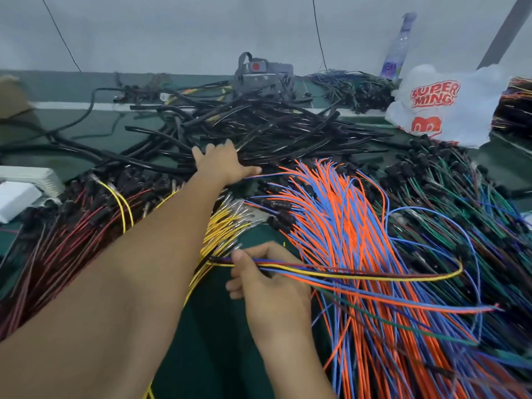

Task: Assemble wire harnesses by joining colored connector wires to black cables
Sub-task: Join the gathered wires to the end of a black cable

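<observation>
Green tabletop (218, 355): left hand (223, 164), fingers spread flat, on the black cables (276, 131) heaped at the far side; right hand (267, 280), nearer, pinching a mixed bundle of colored wires (359, 275) trailing rightward over the orange-and-blue pile (339, 214).
</observation>
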`<control>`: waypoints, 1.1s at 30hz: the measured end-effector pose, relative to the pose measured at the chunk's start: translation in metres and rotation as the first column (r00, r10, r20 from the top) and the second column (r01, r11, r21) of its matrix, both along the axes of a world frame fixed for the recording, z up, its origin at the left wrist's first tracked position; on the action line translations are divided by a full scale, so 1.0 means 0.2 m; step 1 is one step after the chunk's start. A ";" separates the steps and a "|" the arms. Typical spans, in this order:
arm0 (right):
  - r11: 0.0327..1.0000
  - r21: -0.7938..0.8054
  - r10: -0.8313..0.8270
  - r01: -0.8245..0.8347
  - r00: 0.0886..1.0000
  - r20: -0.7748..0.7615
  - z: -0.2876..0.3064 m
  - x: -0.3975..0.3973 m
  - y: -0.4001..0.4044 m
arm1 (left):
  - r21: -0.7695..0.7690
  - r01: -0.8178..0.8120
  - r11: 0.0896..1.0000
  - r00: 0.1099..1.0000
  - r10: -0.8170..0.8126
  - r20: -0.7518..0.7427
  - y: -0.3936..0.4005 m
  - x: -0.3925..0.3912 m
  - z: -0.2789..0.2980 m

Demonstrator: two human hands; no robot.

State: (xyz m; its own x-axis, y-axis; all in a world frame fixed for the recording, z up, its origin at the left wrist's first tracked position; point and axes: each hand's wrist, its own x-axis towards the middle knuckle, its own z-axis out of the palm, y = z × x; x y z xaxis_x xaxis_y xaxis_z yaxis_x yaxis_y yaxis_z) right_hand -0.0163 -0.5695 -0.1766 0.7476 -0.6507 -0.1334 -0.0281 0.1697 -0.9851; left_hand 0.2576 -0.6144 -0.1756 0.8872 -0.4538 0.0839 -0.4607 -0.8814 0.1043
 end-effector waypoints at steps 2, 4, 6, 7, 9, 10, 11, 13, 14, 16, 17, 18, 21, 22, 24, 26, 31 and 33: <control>1.000 0.003 0.003 -0.003 1.000 -0.004 0.01 0.00 0.00 | -0.001 0.050 0.999 0.994 -0.050 0.100 0.00 -0.02 0.01; 1.000 -0.002 0.003 -0.003 1.000 0.008 0.01 -0.01 0.00 | -0.047 0.122 0.991 0.974 -0.110 0.200 0.01 -0.08 0.01; 1.000 -0.012 0.007 -0.007 1.000 0.017 0.01 -0.01 0.00 | -0.089 0.223 0.971 0.949 -0.195 0.250 0.00 -0.16 0.03; 1.000 -0.016 0.009 -0.008 1.000 0.019 0.01 -0.01 0.00 | -0.108 0.272 0.956 0.935 -0.236 0.264 -0.01 -0.19 0.06; 1.000 -0.015 0.010 -0.010 0.999 0.030 0.01 -0.01 0.00 | -0.144 0.348 0.926 0.895 -0.284 0.343 -0.02 -0.26 0.16; 1.000 -0.010 0.010 -0.009 0.999 0.039 0.01 -0.01 0.00 | -0.150 0.376 0.914 0.863 -0.287 0.415 -0.03 -0.29 0.23; 1.000 -0.003 0.008 -0.008 0.999 0.048 0.01 -0.01 0.00 | -0.144 0.394 0.908 0.830 -0.284 0.481 -0.04 -0.30 0.29; 1.000 0.000 0.007 -0.007 0.998 0.058 0.01 -0.02 0.00 | -0.068 0.378 0.923 0.810 -0.294 0.507 -0.03 -0.33 0.40; 1.000 -0.005 0.011 -0.010 0.998 0.058 0.00 -0.02 0.00 | 0.001 0.348 0.938 0.825 -0.306 0.475 -0.03 -0.34 0.44; 1.000 -0.020 0.021 -0.020 0.998 0.052 0.00 -0.02 0.00 | 0.118 0.293 0.949 0.866 -0.315 0.387 -0.01 -0.37 0.45; 0.999 -0.026 0.023 -0.022 0.999 0.047 0.00 -0.02 0.00 | 0.138 0.284 0.949 0.882 -0.315 0.352 0.01 -0.39 0.45; 0.999 -0.031 0.023 -0.021 0.999 0.045 0.00 -0.02 0.00 | 0.136 0.283 0.949 0.891 -0.313 0.330 0.02 -0.41 0.43; 0.999 -0.029 0.016 -0.015 0.999 0.045 0.00 -0.02 0.01 | 0.057 0.311 0.949 0.891 -0.312 0.331 0.06 -0.48 0.36; 1.000 -0.024 0.015 -0.014 0.999 0.048 0.00 -0.02 0.01 | -0.001 0.337 0.941 0.891 -0.319 0.323 0.07 -0.50 0.34; 1.000 -0.015 0.013 -0.012 0.998 0.053 0.00 -0.02 0.01 | -0.098 0.408 0.908 0.881 -0.363 0.304 0.09 -0.52 0.32; 1.000 -0.018 0.014 -0.013 0.999 0.052 0.00 -0.02 0.01 | -0.142 0.468 0.872 0.857 -0.408 0.316 0.10 -0.52 0.32; 0.999 -0.020 0.027 -0.026 0.998 0.060 -0.01 -0.02 0.01 | -0.078 0.433 0.898 0.828 -0.362 0.428 0.12 -0.52 0.37; 0.999 -0.020 0.033 -0.031 0.998 0.056 -0.01 -0.02 0.00 | -0.037 0.414 0.910 0.822 -0.356 0.444 0.13 -0.51 0.38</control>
State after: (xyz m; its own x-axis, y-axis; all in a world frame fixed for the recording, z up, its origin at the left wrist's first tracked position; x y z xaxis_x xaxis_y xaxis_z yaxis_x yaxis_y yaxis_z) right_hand -0.0203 -0.5685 -0.1780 0.7740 -0.6283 -0.0778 0.0226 0.1503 -0.9884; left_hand 0.1560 -0.5881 -0.0993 0.5085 -0.7108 0.4860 -0.7844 -0.6152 -0.0790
